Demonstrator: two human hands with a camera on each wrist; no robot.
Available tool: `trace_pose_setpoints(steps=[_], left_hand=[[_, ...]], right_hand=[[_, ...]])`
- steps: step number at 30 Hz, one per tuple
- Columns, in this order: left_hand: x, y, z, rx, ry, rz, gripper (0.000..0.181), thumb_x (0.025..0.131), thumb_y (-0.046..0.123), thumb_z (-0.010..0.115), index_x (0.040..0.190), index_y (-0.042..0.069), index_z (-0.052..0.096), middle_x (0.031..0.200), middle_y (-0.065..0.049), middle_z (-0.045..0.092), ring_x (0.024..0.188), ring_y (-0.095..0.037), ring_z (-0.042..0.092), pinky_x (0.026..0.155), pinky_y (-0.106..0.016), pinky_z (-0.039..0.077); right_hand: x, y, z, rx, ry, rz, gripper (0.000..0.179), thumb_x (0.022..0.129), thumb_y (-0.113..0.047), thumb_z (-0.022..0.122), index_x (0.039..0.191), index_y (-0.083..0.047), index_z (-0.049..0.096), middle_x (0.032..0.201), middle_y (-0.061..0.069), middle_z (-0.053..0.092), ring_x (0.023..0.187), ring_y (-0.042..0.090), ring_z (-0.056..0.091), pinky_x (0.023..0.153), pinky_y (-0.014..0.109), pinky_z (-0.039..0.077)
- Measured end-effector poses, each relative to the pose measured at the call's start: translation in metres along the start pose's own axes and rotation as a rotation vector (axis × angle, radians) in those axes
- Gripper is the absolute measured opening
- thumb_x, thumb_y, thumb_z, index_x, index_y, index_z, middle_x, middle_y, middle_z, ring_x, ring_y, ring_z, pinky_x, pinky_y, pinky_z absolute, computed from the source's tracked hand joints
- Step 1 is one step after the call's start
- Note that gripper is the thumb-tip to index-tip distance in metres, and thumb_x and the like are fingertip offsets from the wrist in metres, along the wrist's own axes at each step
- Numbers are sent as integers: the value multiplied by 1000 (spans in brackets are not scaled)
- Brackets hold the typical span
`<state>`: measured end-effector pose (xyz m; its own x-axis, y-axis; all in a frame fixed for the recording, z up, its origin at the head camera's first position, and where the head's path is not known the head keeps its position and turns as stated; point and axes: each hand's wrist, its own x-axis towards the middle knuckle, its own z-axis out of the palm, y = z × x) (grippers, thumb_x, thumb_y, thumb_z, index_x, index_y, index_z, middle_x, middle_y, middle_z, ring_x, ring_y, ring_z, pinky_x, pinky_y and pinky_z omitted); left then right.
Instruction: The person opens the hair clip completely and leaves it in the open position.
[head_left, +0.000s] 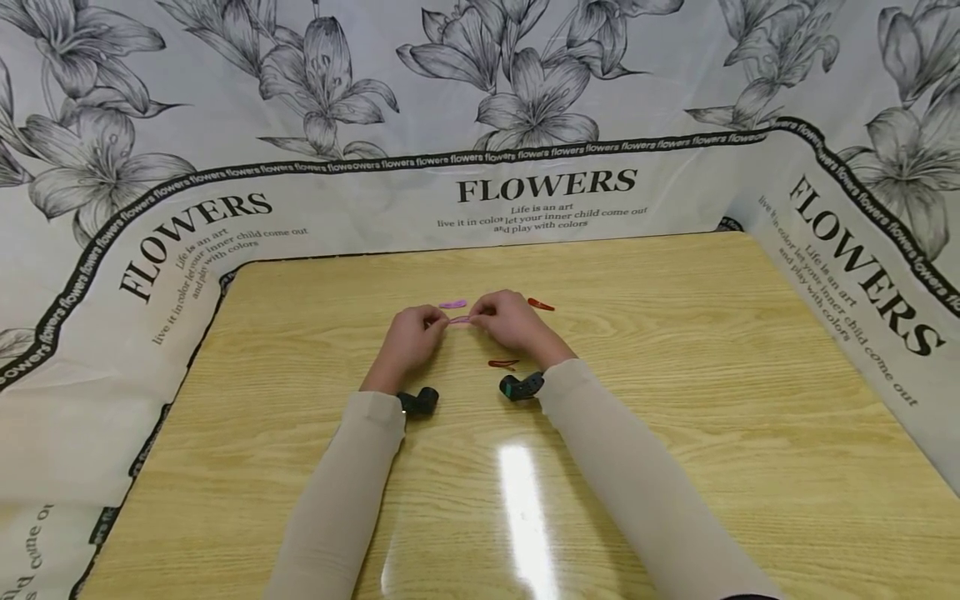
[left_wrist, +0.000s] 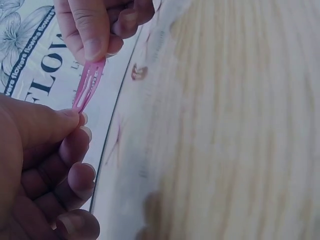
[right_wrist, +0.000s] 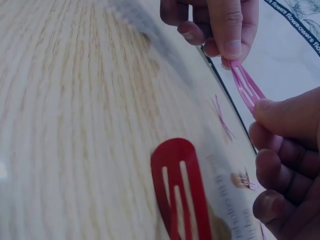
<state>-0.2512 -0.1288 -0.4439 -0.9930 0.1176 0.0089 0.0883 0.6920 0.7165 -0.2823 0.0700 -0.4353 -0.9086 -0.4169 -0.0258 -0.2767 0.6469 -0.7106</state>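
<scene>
On my head view the pink hair clip (head_left: pixel 459 320) is held between the left hand (head_left: pixel 414 337) and the right hand (head_left: pixel 513 318), its long axis running side to side, roughly along the far edge of the table (head_left: pixel 697 350). I read its narrow end as pointing to the left hand and its broader end to the right one. The left thumb and forefinger pinch the one tip, the right thumb and forefinger pinch the other, and the remaining fingers of each hand curl loosely; I cannot tell whether the clip touches the wood. The far edge, where the flower-printed cloth (head_left: pixel 540 208) rises, stands some way beyond the hands, and I have a broad stretch of tabletop on either side, wider on the right. Close in, I mind a second pink clip (head_left: pixel 453 305) just beyond the held one, a red clip (head_left: pixel 541 305) just past the right hand, and another red clip (head_left: pixel 501 363) on the near side, beside the right wrist. Through my wrist views the held clip looks slim and flat, a slightly shiny pink, with long slots splitting its body into thin strips that draw together toward the left thumb.
</scene>
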Motion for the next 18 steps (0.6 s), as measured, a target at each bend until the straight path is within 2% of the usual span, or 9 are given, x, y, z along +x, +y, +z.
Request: trace_pose_setpoints(steps=[6, 18], left_hand=[[0, 8, 0, 11, -5, 23, 23, 100, 25, 52, 104, 9, 68, 100, -7, 66, 82, -20, 55, 76, -35, 46], [0, 25, 5, 37, -16, 82, 23, 100, 25, 54, 105, 7, 68, 101, -8, 67, 80, -20, 54, 74, -34, 47]], right_hand=[[-4, 1, -5, -9, 4, -16, 17, 98, -25, 58, 99, -14, 70, 90, 3, 65, 74, 18, 54, 68, 32, 45], [-19, 4, -18, -35, 66, -39, 15, 97, -23, 60, 98, -13, 70, 102, 4, 68, 91, 20, 58, 82, 35, 47]])
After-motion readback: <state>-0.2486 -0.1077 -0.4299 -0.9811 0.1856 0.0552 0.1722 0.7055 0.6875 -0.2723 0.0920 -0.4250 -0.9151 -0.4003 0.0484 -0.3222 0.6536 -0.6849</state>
